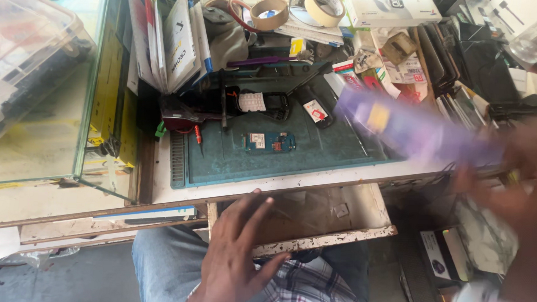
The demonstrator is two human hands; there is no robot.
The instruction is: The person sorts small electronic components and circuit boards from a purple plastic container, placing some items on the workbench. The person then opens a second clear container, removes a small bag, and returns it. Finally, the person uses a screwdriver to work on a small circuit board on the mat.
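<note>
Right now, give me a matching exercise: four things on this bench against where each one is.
1 circuit board
2 tape rolls
3 purple box
4 left hand

a far edge of the bench
b held in the blurred right hand
c on the green mat
d at the open drawer

Pairs: 1-c, 2-a, 3-b, 4-d
</note>
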